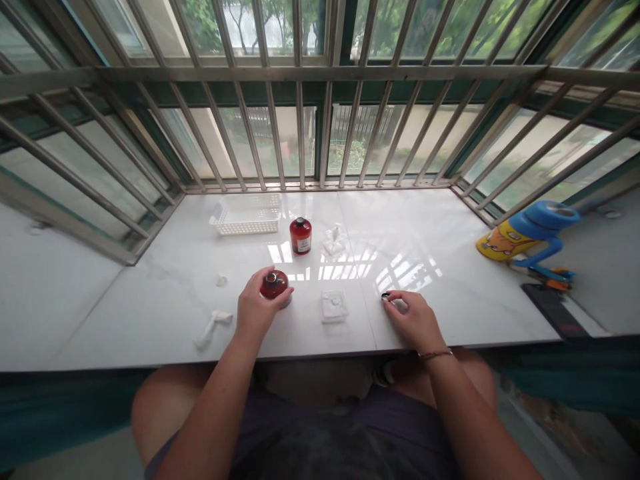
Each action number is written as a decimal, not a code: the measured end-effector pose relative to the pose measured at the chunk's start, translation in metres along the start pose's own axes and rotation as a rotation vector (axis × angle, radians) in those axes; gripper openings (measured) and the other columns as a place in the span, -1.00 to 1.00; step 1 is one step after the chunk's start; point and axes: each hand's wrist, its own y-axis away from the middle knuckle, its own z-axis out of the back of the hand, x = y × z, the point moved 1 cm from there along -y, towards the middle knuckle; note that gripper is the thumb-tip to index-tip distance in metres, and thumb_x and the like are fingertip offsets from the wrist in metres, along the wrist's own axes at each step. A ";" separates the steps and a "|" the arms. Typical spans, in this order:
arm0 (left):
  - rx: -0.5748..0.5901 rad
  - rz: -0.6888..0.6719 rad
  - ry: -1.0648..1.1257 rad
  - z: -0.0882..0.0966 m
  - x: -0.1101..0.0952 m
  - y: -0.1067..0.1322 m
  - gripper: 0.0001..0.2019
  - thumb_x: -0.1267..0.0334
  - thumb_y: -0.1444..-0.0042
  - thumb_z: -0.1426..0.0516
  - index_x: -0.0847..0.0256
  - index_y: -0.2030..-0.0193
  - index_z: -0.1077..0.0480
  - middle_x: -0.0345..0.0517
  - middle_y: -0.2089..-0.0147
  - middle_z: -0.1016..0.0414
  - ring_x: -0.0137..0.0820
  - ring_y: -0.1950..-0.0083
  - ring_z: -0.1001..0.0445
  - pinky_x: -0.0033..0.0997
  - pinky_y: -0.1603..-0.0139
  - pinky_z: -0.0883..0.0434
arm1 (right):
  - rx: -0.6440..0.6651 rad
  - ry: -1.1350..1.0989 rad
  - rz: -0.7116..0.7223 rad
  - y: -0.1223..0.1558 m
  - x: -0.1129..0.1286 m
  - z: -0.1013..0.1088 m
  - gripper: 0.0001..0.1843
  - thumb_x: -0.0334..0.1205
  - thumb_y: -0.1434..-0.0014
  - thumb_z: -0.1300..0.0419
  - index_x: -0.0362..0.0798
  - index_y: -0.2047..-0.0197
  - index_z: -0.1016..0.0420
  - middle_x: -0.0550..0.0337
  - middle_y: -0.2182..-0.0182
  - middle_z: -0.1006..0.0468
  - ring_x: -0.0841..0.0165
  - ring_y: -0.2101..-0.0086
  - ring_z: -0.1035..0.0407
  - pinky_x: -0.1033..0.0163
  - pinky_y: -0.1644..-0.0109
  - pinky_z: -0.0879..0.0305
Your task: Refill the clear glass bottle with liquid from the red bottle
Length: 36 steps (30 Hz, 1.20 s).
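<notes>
A dark red bottle (274,285) stands upright just left of centre, low in the frame, with a dark ring visible at its top. It is cupped by the left hand (255,308), whose fingers are curved over the top and side, so the hand is nearly closed around it. A small black object (385,296) is pinched between the fingertips (396,304) of the right hand (413,321), right of centre, but what it is cannot be told. A thin bracelet (435,355) is worn on the right wrist. Both hands rest over a white marble-look windowsill (450,313). A clear square packet (334,305) lies flat between them. Farther up, a second red bottle (301,235) with a black cap and white label stands beside a white plastic basket (247,215), and crumpled white tissue (333,240) lies to the bottle's right. A twisted white tissue (213,328) lies at lower left. A yellow cartoon-printed container (503,241) and a blue object (550,215) are seen at far right, beside a flat black device (553,310). Steel window bars (320,73) fill the top of the frame
</notes>
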 end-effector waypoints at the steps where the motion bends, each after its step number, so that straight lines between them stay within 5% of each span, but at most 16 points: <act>1: 0.001 0.000 0.000 0.000 0.000 0.000 -0.42 0.04 -0.09 -0.47 0.07 -0.24 -0.54 -0.02 -0.23 -0.65 -0.05 -0.21 -0.64 0.00 -0.34 -0.56 | -0.006 0.007 0.013 0.001 -0.001 -0.001 -0.77 0.05 -0.31 -0.28 0.10 0.17 -0.64 0.05 0.03 -0.75 0.01 -0.04 -0.54 -0.13 -0.20 -0.46; 13: 0.015 -0.022 -0.032 -0.004 -0.001 0.004 -0.33 0.02 -0.11 -0.47 0.09 -0.32 -0.45 0.05 -0.30 -0.59 -0.01 -0.32 -0.58 0.05 -0.40 -0.52 | -0.108 0.033 0.105 0.016 0.005 0.012 -0.75 0.04 -0.41 -0.26 0.07 0.12 -0.63 -0.01 0.01 -0.72 0.01 -0.02 -0.54 -0.15 -0.14 -0.49; 17: 0.022 0.103 0.019 -0.008 0.003 0.012 -0.10 0.03 -0.03 -0.52 0.07 -0.46 -0.28 0.13 -0.41 -0.49 0.01 -0.35 -0.56 0.07 -0.41 -0.51 | -0.081 -0.006 0.169 0.032 0.038 0.012 -0.82 -0.05 -0.48 -0.23 0.10 0.06 -0.64 0.07 0.10 -0.71 0.12 0.12 -0.56 -0.05 -0.06 -0.54; 21: 0.011 0.257 0.047 -0.007 0.002 0.018 -0.16 0.05 -0.01 -0.53 0.03 -0.39 -0.33 0.07 -0.31 -0.58 -0.02 -0.20 -0.66 0.06 -0.30 -0.56 | 0.024 -0.138 0.255 0.051 0.084 0.005 -0.86 -0.17 -0.51 -0.21 0.14 0.03 -0.64 0.11 0.12 -0.72 0.14 0.13 -0.59 0.00 0.00 -0.59; 25: 0.040 0.238 0.044 0.003 -0.011 0.022 -0.20 0.03 0.04 -0.55 0.03 -0.32 -0.39 0.04 -0.25 -0.63 0.00 -0.19 -0.67 0.09 -0.30 -0.56 | 0.190 -0.273 0.317 0.067 0.127 -0.004 -0.82 -0.22 -0.49 -0.23 0.18 -0.06 -0.63 0.10 0.10 -0.72 0.10 0.08 -0.62 -0.07 -0.02 -0.64; 28: 0.077 0.194 0.069 0.014 -0.030 0.031 -0.20 -0.01 0.04 -0.55 0.02 -0.32 -0.40 0.00 -0.25 -0.64 -0.01 -0.19 -0.68 0.07 -0.30 -0.57 | 0.257 -0.351 0.344 0.077 0.150 -0.013 -0.64 -0.23 -0.44 -0.30 0.20 -0.26 -0.54 0.03 -0.12 -0.66 0.04 -0.14 -0.57 -0.17 -0.22 -0.60; 33: 0.223 0.105 0.147 0.026 -0.070 0.063 -0.18 0.06 0.07 -0.58 -0.02 -0.32 -0.40 -0.05 -0.27 -0.63 -0.05 -0.22 -0.67 0.00 -0.32 -0.59 | 0.301 -0.466 0.245 0.085 0.168 -0.032 -0.03 -0.11 -0.28 -0.50 0.20 -0.59 -0.11 -0.10 -0.48 -0.32 -0.08 -0.44 -0.27 -0.30 -0.47 -0.39; 36: 0.323 0.043 0.212 0.022 -0.089 0.083 -0.15 0.09 0.10 -0.60 -0.07 -0.32 -0.39 -0.05 -0.27 -0.62 -0.04 -0.26 -0.64 0.01 -0.31 -0.61 | 0.328 -0.563 0.225 0.084 0.174 -0.038 0.00 -0.08 -0.27 -0.49 0.19 -0.60 -0.06 -0.10 -0.49 -0.29 -0.08 -0.46 -0.23 -0.30 -0.53 -0.29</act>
